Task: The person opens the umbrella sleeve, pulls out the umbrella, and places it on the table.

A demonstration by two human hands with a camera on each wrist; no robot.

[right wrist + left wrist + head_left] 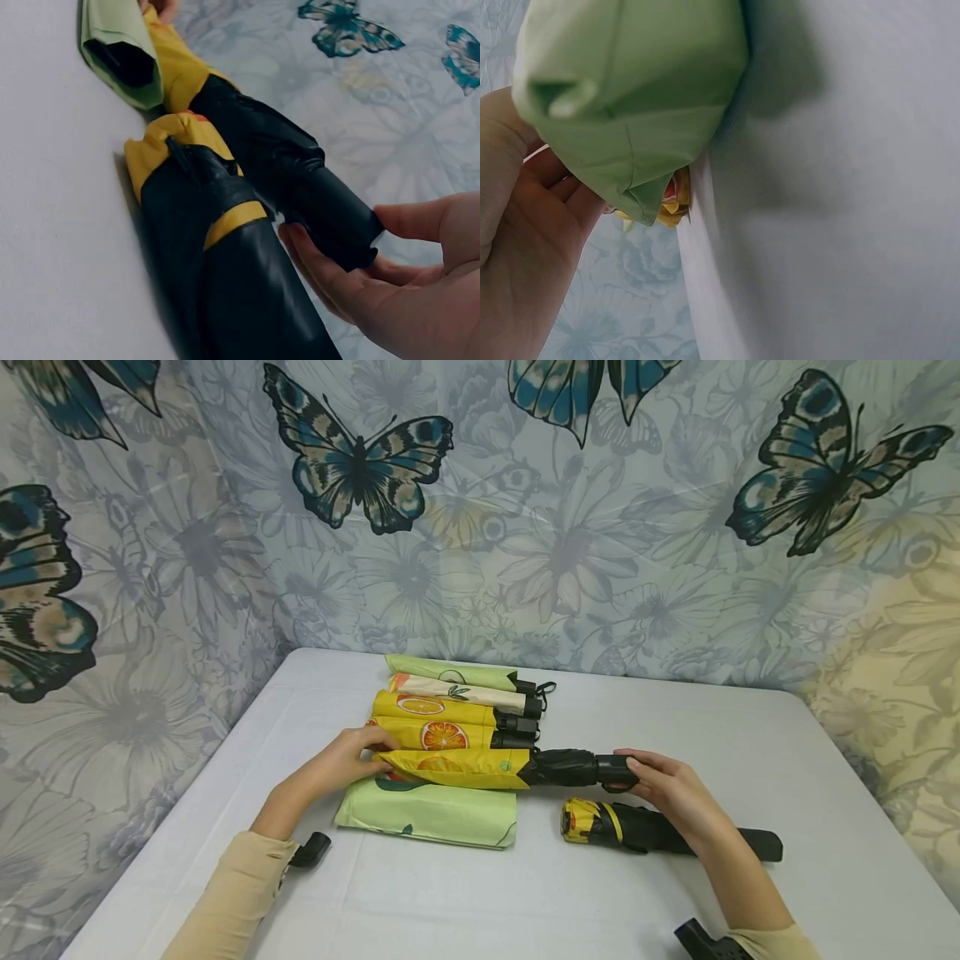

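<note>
A folded umbrella (566, 767) lies across the middle of the table, its black folds and handle sticking out of a yellow sleeve (472, 768) with a fruit print. At the sleeve's far left end, my left hand (352, 760) pinches the fabric. My right hand (667, 785) holds the black handle (341, 217) at its right end, thumb on one side and fingers on the other. Just in front of the yellow sleeve lies an empty-looking light green sleeve (442, 814), its dark opening facing right. Another folded black-and-yellow umbrella (630, 825) rests below my right hand, without a sleeve.
Behind the held umbrella lie several sleeved umbrellas in a row: two yellow ones with orange slices (444, 735), a cream one (465, 692) and a light green one (450, 672). The white-covered table (420, 902) meets butterfly-patterned cloth (570, 543) at the back.
</note>
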